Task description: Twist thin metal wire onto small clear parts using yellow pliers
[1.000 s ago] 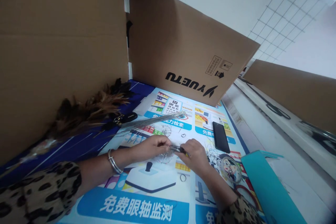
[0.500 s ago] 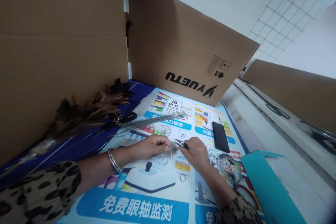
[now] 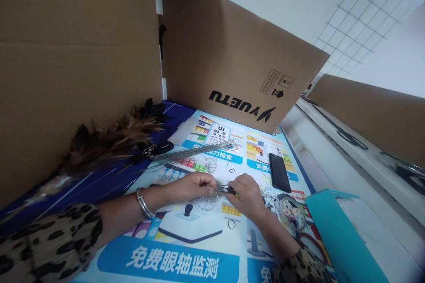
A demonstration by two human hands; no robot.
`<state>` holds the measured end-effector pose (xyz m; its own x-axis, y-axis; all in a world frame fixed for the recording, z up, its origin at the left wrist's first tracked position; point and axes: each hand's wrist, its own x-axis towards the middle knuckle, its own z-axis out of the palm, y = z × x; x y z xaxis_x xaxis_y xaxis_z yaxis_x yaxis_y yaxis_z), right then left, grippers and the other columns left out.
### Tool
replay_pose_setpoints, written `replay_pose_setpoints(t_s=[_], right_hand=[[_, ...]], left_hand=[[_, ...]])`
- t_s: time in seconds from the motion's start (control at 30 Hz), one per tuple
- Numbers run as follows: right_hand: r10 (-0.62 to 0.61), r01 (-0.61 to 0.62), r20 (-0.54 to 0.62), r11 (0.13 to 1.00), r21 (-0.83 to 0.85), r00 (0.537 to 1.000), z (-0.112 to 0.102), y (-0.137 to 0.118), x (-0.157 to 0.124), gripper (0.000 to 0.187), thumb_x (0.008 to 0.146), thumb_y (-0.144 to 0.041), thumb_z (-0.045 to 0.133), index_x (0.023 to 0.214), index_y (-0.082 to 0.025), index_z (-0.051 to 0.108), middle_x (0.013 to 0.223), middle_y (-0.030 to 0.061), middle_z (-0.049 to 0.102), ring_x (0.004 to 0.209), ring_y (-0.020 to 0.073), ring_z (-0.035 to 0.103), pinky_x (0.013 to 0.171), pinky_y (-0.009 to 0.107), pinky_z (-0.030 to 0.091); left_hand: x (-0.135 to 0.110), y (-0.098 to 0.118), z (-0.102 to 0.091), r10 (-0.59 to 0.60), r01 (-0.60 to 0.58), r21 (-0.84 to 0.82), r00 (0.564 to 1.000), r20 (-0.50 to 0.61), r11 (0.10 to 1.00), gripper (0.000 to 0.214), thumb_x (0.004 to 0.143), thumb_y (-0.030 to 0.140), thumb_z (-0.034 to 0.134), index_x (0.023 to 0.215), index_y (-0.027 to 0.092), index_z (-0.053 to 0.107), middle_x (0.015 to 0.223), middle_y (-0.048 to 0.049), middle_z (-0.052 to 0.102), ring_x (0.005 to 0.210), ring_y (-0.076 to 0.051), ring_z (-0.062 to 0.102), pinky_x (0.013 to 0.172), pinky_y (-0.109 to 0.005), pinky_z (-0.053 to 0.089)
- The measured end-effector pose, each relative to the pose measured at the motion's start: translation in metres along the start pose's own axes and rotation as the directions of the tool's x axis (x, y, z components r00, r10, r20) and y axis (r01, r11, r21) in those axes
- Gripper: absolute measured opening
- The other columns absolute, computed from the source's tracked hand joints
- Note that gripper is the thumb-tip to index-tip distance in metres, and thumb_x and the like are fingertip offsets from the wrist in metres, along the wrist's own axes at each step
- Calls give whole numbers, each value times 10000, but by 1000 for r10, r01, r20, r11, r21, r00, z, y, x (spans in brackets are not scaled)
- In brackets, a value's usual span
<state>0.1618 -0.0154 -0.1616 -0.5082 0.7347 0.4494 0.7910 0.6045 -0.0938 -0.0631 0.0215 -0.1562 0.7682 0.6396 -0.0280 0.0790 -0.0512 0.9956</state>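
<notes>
My left hand (image 3: 197, 185) pinches a thin wire ring frame (image 3: 206, 203), which hangs below the fingertips over the printed mat. Closed round the dark handles of a pair of pliers (image 3: 224, 189) is my right hand (image 3: 247, 194). The pliers' jaws point left and meet the wire close to my left fingertips; whether they grip it is too small to tell. Behind the hands lies a bundle of straight wires (image 3: 195, 151). A round wire piece (image 3: 210, 165) rests near it, and a small dark ring (image 3: 231, 224) lies in front of my right hand.
A black phone (image 3: 279, 172) lies right of the hands. Nearby are a round tin (image 3: 292, 212) with a cartoon picture and a teal box (image 3: 345, 234). Brown feathers (image 3: 109, 139) lie at the left. Cardboard panels (image 3: 239, 53) stand at the left and back.
The pliers have swung level and moved left to my left fingertips; their jaws, spread before, are now together. The wire ring frame has turned slightly. My left hand has hardly moved.
</notes>
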Motion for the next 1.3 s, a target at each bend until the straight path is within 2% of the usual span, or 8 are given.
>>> replay_pose_setpoints(t_s=[0.17, 0.37, 0.53, 0.77, 1.0, 1.3], right_hand=[[-9, 9, 3, 1000, -8, 1000, -2, 3, 0, 195, 797, -367, 538, 841, -196, 620, 727, 46, 546, 751, 176, 485, 712, 316, 374], [93, -93, -39, 996, -9, 995, 1, 8, -1, 221, 806, -388, 536, 822, -182, 615, 743, 61, 555, 765, 186, 483, 718, 320, 372], [151, -152, -43, 988, -19, 988, 3, 8, -2, 222, 817, -382, 526, 830, -178, 613, 732, 58, 552, 758, 182, 482, 715, 312, 370], [54, -53, -26, 998, 18, 998, 0, 2, 1, 210, 805, -379, 536, 804, -185, 615, 736, 55, 547, 755, 177, 476, 713, 314, 368], [-7, 7, -20, 1000, 21, 1000, -2, -2, 1, 138, 783, -294, 545, 833, -188, 618, 730, 44, 544, 754, 175, 471, 715, 317, 364], [2, -2, 1, 1000, -12, 1000, -4, 0, 1, 159, 794, -315, 534, 827, -185, 619, 724, 43, 542, 751, 173, 470, 714, 312, 359]], left_hand=[[-1, 1, -1, -36, 37, -76, 999, 16, 996, 264, 741, 392, 568, 759, 130, 549, 583, 40, 416, 502, -77, 330, 462, -188, 251], [1, -6, -3, -38, 42, -132, 999, 33, 990, 253, 740, 385, 574, 760, 133, 552, 556, 47, 406, 469, -69, 313, 451, -192, 242], [-1, -1, -1, -52, 55, -140, 998, 27, 989, 243, 745, 370, 573, 774, 129, 555, 565, 44, 417, 474, -69, 320, 445, -190, 231], [-1, 1, 0, -43, 46, -110, 998, 38, 993, 213, 754, 340, 564, 770, 128, 557, 557, 49, 408, 473, -69, 317, 440, -184, 232], [-2, 4, -1, -40, 44, -71, 998, 55, 996, 216, 751, 338, 563, 764, 123, 560, 551, 56, 396, 476, -67, 305, 443, -178, 223], [0, -5, -1, -14, 23, -132, 998, 65, 991, 212, 769, 336, 553, 776, 124, 547, 560, 54, 385, 479, -66, 295, 444, -186, 209]])
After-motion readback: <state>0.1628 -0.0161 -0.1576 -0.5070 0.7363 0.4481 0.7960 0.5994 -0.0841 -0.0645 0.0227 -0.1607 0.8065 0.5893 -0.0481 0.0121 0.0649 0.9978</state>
